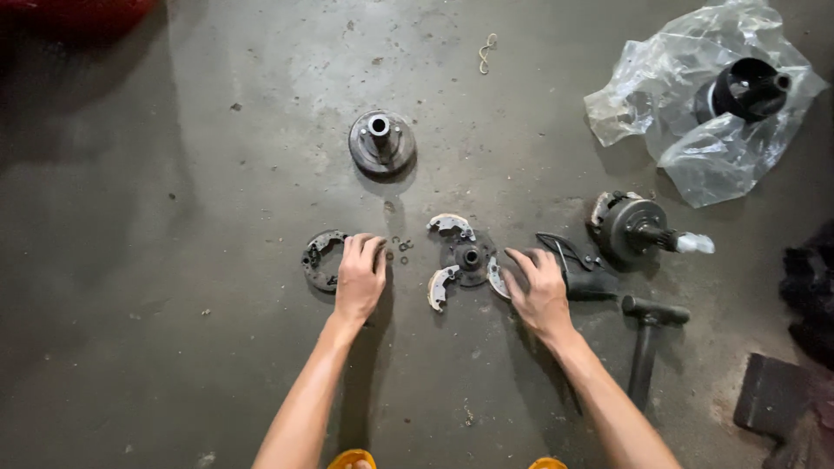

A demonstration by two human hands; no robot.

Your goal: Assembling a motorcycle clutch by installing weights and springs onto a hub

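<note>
On a grey concrete floor my left hand [360, 276] rests fingers-down on the right edge of a dark round metal plate [319, 258]. Small washers and clips [403, 248] lie just right of it. My right hand [539, 288] reaches to the right side of a clutch carrier [469, 255] with curved, pale-lined shoes [440, 286] around it. The fingers touch the shoe at its right. Neither hand lifts anything.
A round flanged hub [381, 143] stands farther back. Black pliers [580, 267], a hammer [647, 337] and a dirty pulley assembly [632, 227] lie right of my hand. A clear plastic bag [695, 130] holds a black part [745, 89]. Black rags sit at the right edge.
</note>
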